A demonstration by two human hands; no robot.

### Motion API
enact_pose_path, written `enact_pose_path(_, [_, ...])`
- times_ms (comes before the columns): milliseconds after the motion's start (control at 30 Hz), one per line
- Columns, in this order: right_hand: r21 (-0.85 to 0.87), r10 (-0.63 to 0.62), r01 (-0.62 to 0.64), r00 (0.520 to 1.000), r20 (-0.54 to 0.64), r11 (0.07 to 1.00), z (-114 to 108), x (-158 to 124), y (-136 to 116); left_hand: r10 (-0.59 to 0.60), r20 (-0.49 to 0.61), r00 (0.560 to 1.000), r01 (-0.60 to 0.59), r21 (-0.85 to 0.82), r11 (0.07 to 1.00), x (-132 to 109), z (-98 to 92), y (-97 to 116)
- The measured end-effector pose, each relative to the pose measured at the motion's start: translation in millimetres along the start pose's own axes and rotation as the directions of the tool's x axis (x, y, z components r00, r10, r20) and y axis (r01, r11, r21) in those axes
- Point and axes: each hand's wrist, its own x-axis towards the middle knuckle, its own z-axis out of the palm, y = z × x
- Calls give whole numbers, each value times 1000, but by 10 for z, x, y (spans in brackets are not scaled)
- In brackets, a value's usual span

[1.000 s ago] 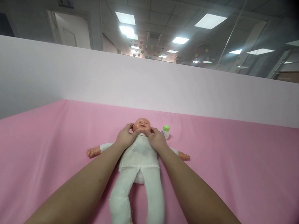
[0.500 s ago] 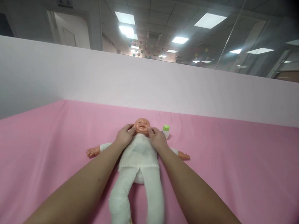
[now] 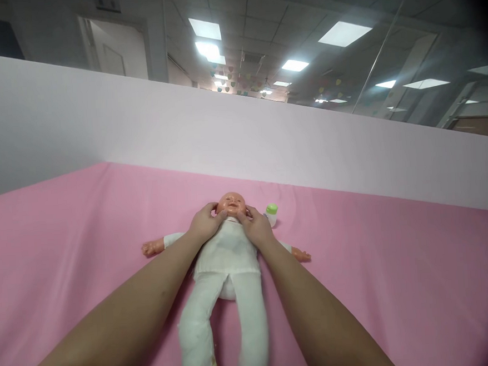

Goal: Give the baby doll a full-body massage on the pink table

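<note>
A baby doll (image 3: 226, 251) with a cloth body and plastic head lies on its back, arms spread and legs toward me. My left hand (image 3: 206, 223) cups the left side of its head, thumb on the chin and fingers beside the cheek. On the other side my right hand (image 3: 255, 224) does the same, its thumb near the chin and its fingertips by the ear. Both hands are closed round the head from below; some fingers are hidden behind it. A small white bottle with a green cap (image 3: 272, 214) stands just right of my right hand.
Under the doll is a pink sheet (image 3: 392, 267) with soft folds, covering the whole surface. A white low wall (image 3: 232, 133) runs along the far edge, with a glass pane (image 3: 301, 39) above it that shows ceiling lights.
My thumbs have shifted from the doll's cheeks down and inward to its chin, and the fingers now lie along the sides of its head. Doll and bottle stay in place.
</note>
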Motion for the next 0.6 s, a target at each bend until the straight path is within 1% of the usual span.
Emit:
enact_pose_path(100, [39,-9,9,1000,-4,999,-2,14,14,-5,-6,1000,4,-40,999,40,22,-59])
enact_pose_path(200, [56,7,-6,1000,-16,998,2,29,41,-12,-6,1000,11,-89,996,70,41,-98])
enact_pose_path(367, [37,23,-23,999,-22,999,4,20,39,-19,1,1000,19,-133,991,49,31,-72])
enact_pose_path(500, [-27,20,-20,1000,-10,999,21,-6,-4,25,18,1000,-24,-90,996,-19,4,30])
enact_pose_path(600, [-59,26,-27,999,-27,998,38,-17,-15,27,24,999,-27,-30,999,-49,-2,86])
